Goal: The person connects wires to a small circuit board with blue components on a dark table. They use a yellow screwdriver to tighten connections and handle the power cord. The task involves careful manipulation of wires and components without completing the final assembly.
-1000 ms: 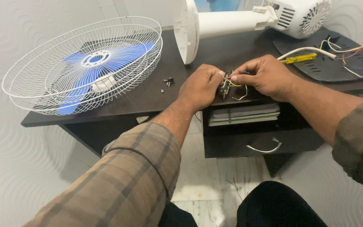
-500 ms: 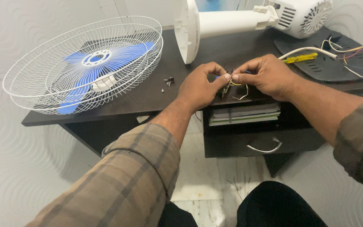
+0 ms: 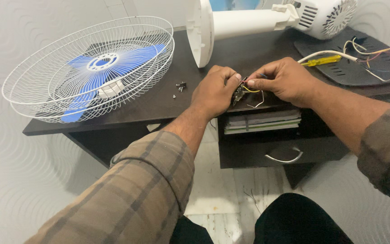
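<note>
My left hand and my right hand meet over the front edge of a dark desk. Between their fingertips is a small dark electrical part with thin yellow and white wires hanging from it. The left thumb and forefinger pinch the part. The right fingertips grip the wire ends just to its right. Both sleeves are plaid.
A white fan guard with blue blades lies at the left of the desk. Loose screws sit beside it. A white fan stand and motor lies at the back. A yellow screwdriver and wires rest on a dark cover. Books fill the shelf below.
Both hands stay together at the desk edge. The fingers have shifted on the small part, and the wires are now drawn out between the fingertips.
</note>
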